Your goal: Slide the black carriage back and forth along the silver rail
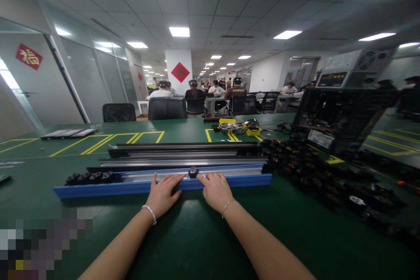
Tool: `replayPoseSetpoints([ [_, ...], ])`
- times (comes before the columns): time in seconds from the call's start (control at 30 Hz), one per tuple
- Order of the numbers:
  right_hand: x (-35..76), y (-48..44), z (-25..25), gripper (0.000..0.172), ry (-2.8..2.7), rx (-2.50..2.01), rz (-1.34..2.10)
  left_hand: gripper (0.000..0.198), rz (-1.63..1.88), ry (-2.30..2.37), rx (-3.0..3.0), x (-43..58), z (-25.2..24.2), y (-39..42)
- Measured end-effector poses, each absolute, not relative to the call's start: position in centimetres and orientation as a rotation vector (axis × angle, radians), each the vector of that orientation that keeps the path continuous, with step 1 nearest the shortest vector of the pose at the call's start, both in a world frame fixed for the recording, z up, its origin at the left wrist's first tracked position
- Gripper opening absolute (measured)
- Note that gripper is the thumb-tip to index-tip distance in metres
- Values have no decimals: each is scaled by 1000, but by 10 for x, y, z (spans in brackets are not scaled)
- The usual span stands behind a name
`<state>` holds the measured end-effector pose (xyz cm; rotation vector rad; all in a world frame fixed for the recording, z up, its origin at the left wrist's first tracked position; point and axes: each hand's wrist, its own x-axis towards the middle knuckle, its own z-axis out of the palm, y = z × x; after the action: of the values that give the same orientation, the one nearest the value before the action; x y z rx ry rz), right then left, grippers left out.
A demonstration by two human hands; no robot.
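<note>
A long blue rail [131, 188] with a silvery channel lies crosswise in front of me. One small black part [193, 172] sits in the channel near the middle. My left hand [165, 193] lies over the rail just left of it, open, fingers stretched toward the part and thumb apart at the front side. From the right, my right hand [217, 190] rests on the rail, open, its index fingertip at or against the part; exact contact is too small to tell. Several similar black parts [90, 178] stand in a row at the channel's left end.
Behind the blue rail lie more dark and silvery rails [177, 162]. A heap of black parts [305, 175] spreads along the right. Farther back are an opened computer case [323, 118], a metal bowl [229, 127] and yellow tape lines on the green table [183, 245]. Other people sit far off.
</note>
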<state>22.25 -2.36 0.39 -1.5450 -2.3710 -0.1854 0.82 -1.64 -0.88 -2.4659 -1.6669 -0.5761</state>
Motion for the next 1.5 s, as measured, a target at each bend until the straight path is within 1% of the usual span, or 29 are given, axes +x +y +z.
replayPoseSetpoints([
  [1.5,237,-17,-9,41,-2286,-1492,-272,49,-585,-1630,-2464,6,-13,-15],
])
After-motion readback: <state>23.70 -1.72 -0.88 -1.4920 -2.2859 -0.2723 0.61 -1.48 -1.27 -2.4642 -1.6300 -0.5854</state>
